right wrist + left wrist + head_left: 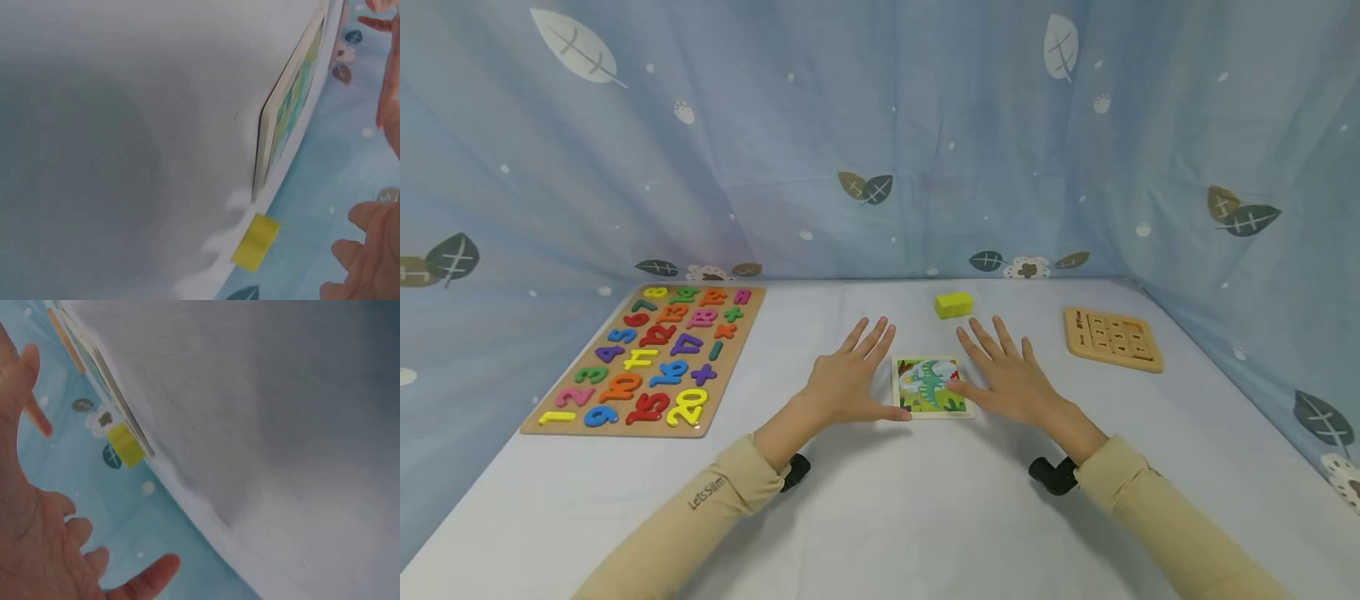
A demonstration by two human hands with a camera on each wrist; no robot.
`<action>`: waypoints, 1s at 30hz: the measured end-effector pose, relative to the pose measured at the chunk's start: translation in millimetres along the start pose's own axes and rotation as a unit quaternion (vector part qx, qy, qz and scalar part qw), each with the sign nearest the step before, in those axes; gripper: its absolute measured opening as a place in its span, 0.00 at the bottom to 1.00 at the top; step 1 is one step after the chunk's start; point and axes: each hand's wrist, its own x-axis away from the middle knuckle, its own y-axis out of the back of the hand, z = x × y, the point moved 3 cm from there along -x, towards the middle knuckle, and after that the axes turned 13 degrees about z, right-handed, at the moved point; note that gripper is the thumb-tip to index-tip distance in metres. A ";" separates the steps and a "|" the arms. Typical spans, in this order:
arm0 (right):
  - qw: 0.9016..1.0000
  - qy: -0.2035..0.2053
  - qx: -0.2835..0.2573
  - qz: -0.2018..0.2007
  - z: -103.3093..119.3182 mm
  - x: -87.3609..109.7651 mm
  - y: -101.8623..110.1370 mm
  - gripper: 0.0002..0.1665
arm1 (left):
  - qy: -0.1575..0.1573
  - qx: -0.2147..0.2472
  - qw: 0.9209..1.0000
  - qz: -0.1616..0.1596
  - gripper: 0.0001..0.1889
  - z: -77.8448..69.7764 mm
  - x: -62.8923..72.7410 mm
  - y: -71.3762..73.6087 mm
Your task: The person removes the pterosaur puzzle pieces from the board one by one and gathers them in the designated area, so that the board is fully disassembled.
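Observation:
A small square picture puzzle (pixel 931 385) with a green dinosaur and a pale frame lies on the white table between my two hands. My left hand (pixel 853 379) is spread out at its left, the thumb reaching toward its lower left corner. On the other side my right hand (pixel 1006 379) has its fingers fanned, and its thumb overlaps the puzzle's right edge in the head view. Neither hand holds anything. Just beyond the puzzle sits a yellow-green block (pixel 953 305), which also shows as a yellow block (pixel 255 242) past the puzzle in the right wrist view.
At the left lies a wooden number board (pixel 718 400) with colourful numerals and signs. A wooden sliding number puzzle (pixel 1112 338) is at the right. Behind the white table (pixel 917 517) hangs a blue leaf-patterned curtain (pixel 760 125). Black wrist mounts (pixel 1054 477) sit under the sleeves.

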 end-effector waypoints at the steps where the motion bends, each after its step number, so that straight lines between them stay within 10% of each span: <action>1: 1.000 0.007 0.003 -0.001 2.8 -2.8 -0.7 0.50 | -0.001 0.001 1.000 0.002 0.65 -1.5 -1.7 -0.5; 12: 0.995 0.076 0.062 -0.009 35.3 -34.4 -2.3 0.36 | 0.009 0.024 0.997 0.079 0.67 -11.3 -23.6 -4.2; 30: 0.997 0.069 0.017 0.040 54.3 -67.1 -12.4 0.20 | 0.038 0.075 0.983 0.164 0.62 -2.0 -33.2 -19.8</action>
